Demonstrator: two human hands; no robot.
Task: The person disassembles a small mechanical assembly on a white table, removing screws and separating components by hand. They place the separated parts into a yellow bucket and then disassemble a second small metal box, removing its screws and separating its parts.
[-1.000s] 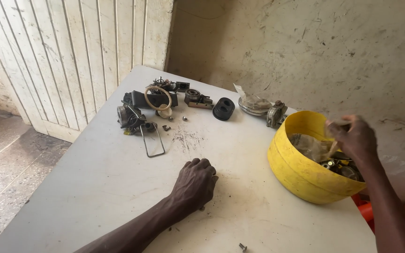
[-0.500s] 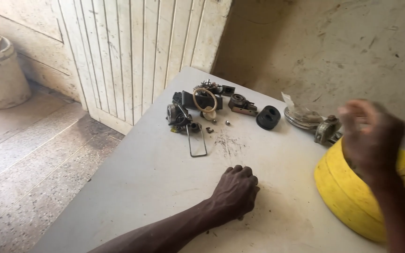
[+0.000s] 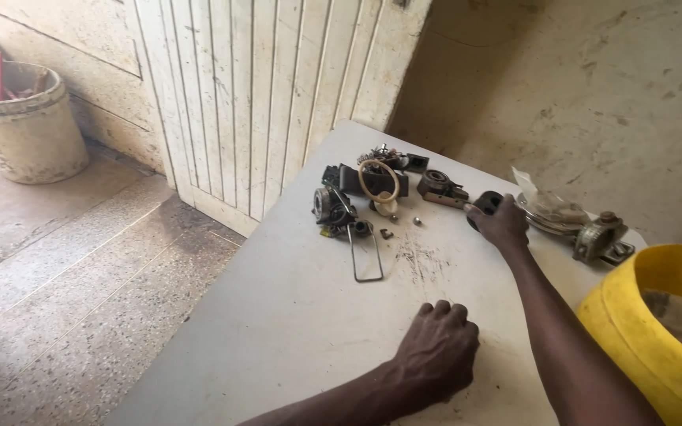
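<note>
White table [image 3: 262, 347] — right hand [image 3: 501, 225], up from the yellow tub [image 3: 649, 347], now closed around a black ring [image 3: 485, 203]; left hand [image 3: 436, 351] still fisted, empty.

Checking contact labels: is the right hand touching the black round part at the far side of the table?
Touching. The head view shows the right hand closed over the black round part, fingers overlapping it with no gap; the left hand rests fisted on the table.

A rough repair workshop: grimy plaster walls, a stone floor, and a stained white table [image 3: 278, 331] with oily metal machine parts [image 3: 361, 193] scattered just beyond the fingers [image 3: 440, 312].
</note>
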